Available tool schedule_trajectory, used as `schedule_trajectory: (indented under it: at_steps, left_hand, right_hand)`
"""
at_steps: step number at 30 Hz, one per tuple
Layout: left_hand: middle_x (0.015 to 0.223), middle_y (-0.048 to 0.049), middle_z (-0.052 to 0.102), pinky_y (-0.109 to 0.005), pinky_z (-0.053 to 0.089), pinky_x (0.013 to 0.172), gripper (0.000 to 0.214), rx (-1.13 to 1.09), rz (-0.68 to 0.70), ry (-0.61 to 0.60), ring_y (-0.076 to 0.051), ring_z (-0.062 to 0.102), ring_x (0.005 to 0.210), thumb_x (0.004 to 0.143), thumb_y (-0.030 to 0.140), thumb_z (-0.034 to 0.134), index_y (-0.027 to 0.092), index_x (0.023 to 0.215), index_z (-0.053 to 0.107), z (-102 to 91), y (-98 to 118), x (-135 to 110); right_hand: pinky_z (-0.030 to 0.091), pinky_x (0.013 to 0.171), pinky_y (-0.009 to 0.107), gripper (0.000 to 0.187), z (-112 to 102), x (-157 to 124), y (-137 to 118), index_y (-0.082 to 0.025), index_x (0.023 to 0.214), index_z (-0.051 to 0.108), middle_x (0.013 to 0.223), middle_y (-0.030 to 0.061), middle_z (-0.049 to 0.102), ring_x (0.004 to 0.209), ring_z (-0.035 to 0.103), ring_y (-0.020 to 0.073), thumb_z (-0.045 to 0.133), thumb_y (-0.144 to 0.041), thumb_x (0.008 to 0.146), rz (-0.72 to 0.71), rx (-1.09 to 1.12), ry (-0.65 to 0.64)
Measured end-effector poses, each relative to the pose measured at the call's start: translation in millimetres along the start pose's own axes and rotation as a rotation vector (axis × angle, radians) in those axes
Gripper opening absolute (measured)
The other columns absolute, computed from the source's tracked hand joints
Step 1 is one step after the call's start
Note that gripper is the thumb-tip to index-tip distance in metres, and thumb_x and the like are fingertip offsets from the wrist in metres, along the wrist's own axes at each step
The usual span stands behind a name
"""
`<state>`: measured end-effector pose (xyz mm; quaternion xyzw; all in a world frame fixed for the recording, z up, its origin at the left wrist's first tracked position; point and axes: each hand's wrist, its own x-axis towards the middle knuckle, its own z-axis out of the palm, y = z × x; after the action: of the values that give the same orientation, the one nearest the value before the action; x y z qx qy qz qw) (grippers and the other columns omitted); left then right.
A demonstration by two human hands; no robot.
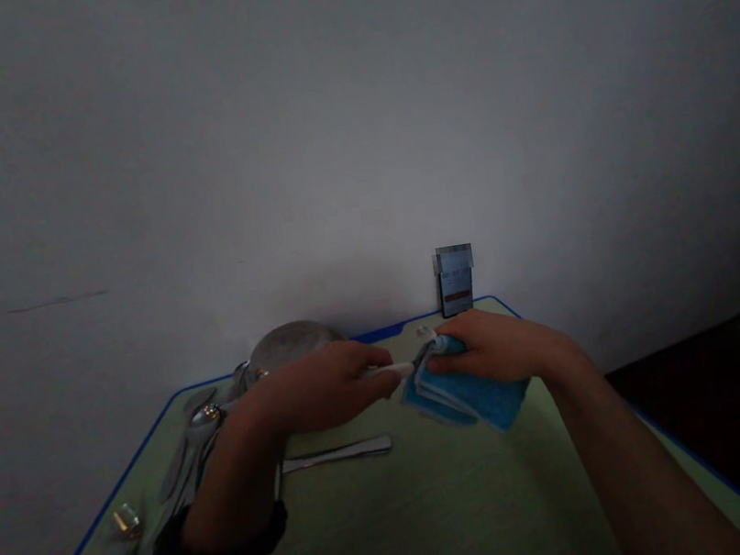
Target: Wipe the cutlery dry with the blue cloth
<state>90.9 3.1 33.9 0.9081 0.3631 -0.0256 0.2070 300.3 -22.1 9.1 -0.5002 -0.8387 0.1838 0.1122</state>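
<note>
Head view: left grip (350, 382) holds blurred handle (394, 370), probably stiff, best taken there; right grip (483, 341) pinches soft-looking cloth (491, 394).

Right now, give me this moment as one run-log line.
left hand: holding pale handle, far end unclear | right hand: gripping blue cloth | green table: metal utensil lying flat | phone: upright near wall

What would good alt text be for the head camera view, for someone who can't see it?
A person's left hand holds a pale handle beside a blue cloth gripped in the right hand, above a green table. Cutlery lies at the left, and a phone stands at the far edge.
</note>
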Motion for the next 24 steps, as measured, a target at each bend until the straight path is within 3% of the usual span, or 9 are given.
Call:
schedule_trajectory:
  at_steps: [10, 16, 24]
  left_hand:
    - [0.066, -0.0009, 0.06, -0.022, 0.033, 0.05, 0.046, 0.026, -0.013, 0.012, -0.013, 0.053, 0.058, 0.083, 0.05, 0.029, 0.017, 0.075, 0.06, 5.3, -3, 4]
    - [0.065, -0.0015, 0.059, -0.023, 0.032, 0.049, 0.05, 0.025, -0.027, 0.055, -0.014, 0.053, 0.057, 0.082, 0.055, 0.028, 0.017, 0.075, 0.06, 8.8, -5, 5]
    - [0.07, -0.001, 0.058, -0.022, 0.038, 0.059, 0.047, -0.101, -0.004, 0.066, -0.014, 0.054, 0.064, 0.086, 0.049, 0.024, 0.018, 0.078, 0.058, 7.4, -2, 5]
  right_hand:
    - [0.039, 0.066, 0.027, 0.018, 3, -3, -6, -0.017, 0.081, 0.058, 0.086, 0.0078, 0.064, 0.077, 0.058, 0.0184, 0.046, -0.03, 0.081, 0.041, -0.129, 0.062]
    - [0.04, 0.064, 0.026, 0.016, 7, -1, -6, -0.018, 0.085, 0.057, 0.086, 0.0083, 0.065, 0.076, 0.058, 0.0182, 0.043, -0.024, 0.081, 0.069, -0.07, 0.096]
    - [0.039, 0.063, 0.026, 0.02, 6, 4, 9, -0.018, 0.087, 0.059, 0.082, 0.0061, 0.064, 0.072, 0.056, 0.017, 0.05, -0.034, 0.079, 0.07, 0.005, 0.327]
